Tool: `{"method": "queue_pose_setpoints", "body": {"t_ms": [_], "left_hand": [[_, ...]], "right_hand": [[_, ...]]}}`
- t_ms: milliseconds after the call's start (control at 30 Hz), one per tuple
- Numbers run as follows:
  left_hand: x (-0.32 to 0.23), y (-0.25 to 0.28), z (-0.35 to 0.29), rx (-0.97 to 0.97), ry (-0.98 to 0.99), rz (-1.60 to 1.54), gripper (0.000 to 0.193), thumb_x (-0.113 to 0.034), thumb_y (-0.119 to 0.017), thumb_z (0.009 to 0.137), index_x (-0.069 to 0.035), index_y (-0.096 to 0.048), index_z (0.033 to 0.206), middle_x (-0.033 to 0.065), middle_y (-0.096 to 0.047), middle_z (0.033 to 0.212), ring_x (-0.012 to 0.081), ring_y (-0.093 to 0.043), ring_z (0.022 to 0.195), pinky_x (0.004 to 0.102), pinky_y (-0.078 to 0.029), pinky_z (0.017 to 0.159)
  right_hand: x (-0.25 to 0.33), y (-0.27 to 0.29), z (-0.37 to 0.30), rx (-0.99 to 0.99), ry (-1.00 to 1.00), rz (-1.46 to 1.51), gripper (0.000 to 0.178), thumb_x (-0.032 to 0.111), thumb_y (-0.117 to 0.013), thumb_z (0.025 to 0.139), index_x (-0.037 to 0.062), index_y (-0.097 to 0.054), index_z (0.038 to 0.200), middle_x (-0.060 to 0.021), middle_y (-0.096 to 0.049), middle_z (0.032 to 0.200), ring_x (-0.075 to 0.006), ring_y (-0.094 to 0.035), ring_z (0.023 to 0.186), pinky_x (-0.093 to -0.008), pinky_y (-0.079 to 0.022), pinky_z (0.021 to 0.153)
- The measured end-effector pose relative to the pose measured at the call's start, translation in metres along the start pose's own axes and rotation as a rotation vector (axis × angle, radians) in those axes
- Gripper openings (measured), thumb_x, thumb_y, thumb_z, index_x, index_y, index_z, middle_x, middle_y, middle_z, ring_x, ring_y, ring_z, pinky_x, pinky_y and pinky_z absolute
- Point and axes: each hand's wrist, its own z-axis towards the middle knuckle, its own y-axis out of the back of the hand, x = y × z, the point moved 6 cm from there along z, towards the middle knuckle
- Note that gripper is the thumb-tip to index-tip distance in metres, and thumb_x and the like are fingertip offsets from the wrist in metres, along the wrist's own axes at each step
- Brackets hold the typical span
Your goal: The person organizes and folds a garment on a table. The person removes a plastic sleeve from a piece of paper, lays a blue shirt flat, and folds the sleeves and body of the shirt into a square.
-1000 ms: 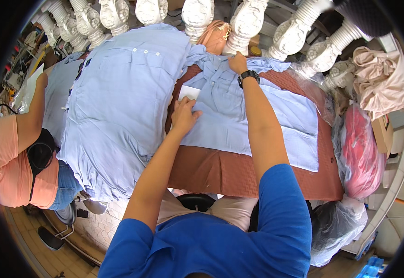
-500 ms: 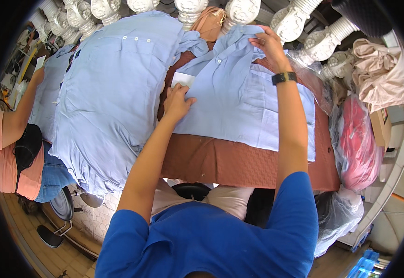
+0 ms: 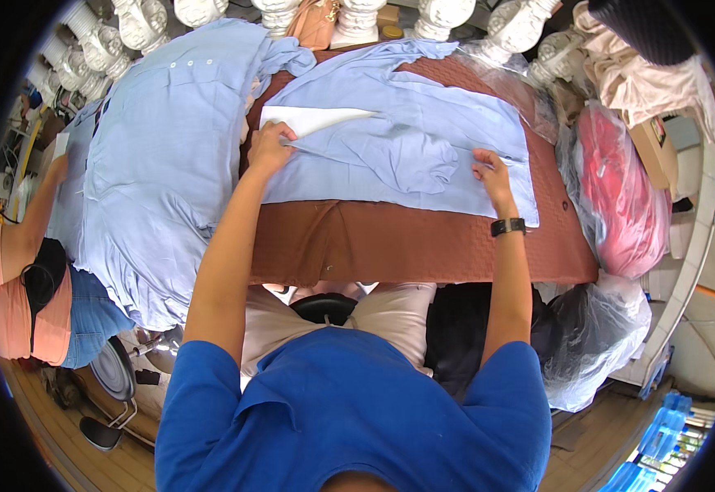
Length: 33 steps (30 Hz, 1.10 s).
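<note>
A light blue shirt (image 3: pixel 345 176) lies spread over the brown cloth-covered table in front of me, its middle loosely bunched. At its left end, my left hand (image 3: pixel 270 148) pinches a fold of the fabric. Just beyond those fingers a white sheet (image 3: pixel 308 120) shows as a wedge, partly covered by the blue cloth. My right hand (image 3: pixel 493 174), with a dark band at the wrist, is over the shirt's right part. Its fingers are slightly bent and apart, with nothing visible between them.
Left of the brown cloth (image 3: pixel 423 246) rises a large pile of blue shirts (image 3: pixel 169 148). Beyond it, another person's hand (image 3: pixel 58 170) holds a white card. White balusters (image 3: pixel 360 18) and a tan bag (image 3: pixel 315 25) line the back. A plastic-wrapped red bundle (image 3: pixel 620 189) stands right.
My right hand has let go of the raised far edge and come down nearer to me. The shirt has fallen flatter. My left hand has moved left, and more of the white sheet shows.
</note>
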Motion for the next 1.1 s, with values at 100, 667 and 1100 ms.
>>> {"method": "queue_pose_setpoints", "body": {"t_ms": [100, 667, 1100], "left_hand": [[0.002, 0.001, 0.001, 0.009, -0.004, 0.016, 0.023, -0.014, -0.081, 0.072, -0.019, -0.067, 0.09, 0.0009, -0.06, 0.115, 0.0301, -0.054, 0.111, 0.0433, -0.048, 0.094], [0.009, -0.001, 0.002, -0.009, -0.042, -0.036, 0.023, -0.013, -0.083, 0.07, -0.018, -0.068, 0.087, 0.0005, -0.061, 0.108, 0.0273, -0.055, 0.108, 0.0424, -0.049, 0.09], [0.018, -0.008, 0.036, 0.379, -0.028, -0.09, 0.072, 0.009, -0.06, 0.074, -0.021, -0.053, 0.139, 0.0086, -0.056, 0.12, 0.0251, -0.057, 0.107, 0.0351, -0.049, 0.09]], "right_hand": [[0.005, -0.011, -0.02, -0.195, 0.211, -0.278, 0.022, 0.014, -0.062, 0.092, -0.0007, -0.063, 0.108, -0.012, -0.067, 0.096, -0.0202, -0.066, 0.083, -0.0332, -0.053, 0.072], [0.088, -0.096, -0.077, -0.386, 0.531, -0.699, 0.039, 0.011, -0.073, 0.078, 0.01, -0.063, 0.116, -0.0157, -0.052, 0.115, -0.038, -0.049, 0.1, -0.0481, -0.042, 0.087], [0.151, -0.26, 0.053, 0.09, 0.754, -0.829, 0.027, 0.017, -0.072, 0.08, 0.0088, -0.069, 0.105, -0.0138, -0.058, 0.115, -0.0368, -0.053, 0.111, -0.0483, -0.047, 0.09]]}}
